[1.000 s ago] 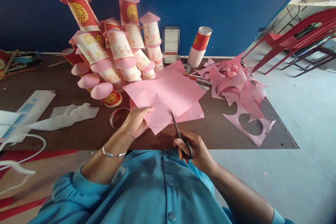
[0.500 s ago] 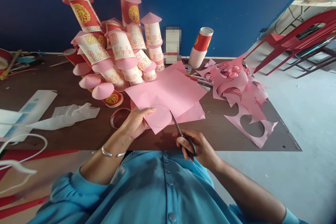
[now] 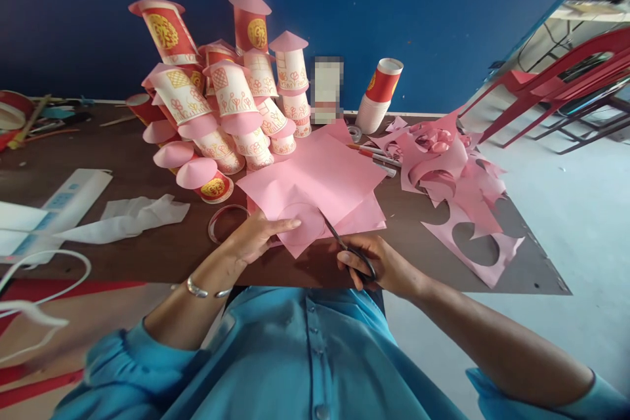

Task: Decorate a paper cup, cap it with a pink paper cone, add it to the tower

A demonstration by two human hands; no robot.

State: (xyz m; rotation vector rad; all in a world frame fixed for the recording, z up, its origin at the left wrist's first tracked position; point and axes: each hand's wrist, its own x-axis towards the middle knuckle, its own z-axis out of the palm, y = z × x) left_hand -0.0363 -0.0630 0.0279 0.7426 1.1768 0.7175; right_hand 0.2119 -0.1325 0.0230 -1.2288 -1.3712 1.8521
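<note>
A sheet of pink paper (image 3: 315,170) with a circle drawn near its front corner is pinched in my left hand (image 3: 258,233), thumb on top by the circle's left edge. My right hand (image 3: 371,259) grips dark-handled scissors (image 3: 337,230). Their blades meet the sheet at the right side of the circle; how far they are parted is hard to tell. More pink paper (image 3: 361,218) lies under the held sheet. A roll of tape (image 3: 224,222) rests on the table just left of my left hand, which partly covers it.
Stacked paper-cup towers with pink cone roofs (image 3: 233,95) stand at back left. A stack of cups (image 3: 377,102) is at the wall. Cut pink scraps (image 3: 475,239) cover the right side; pens (image 3: 377,154) lie beside them. White wrapping (image 3: 132,218) lies left. A red chair (image 3: 551,79) stands right.
My left thumb has slid farther right over the drawn circle. My right hand with the scissors has shifted slightly right. The whole view has moved a little.
</note>
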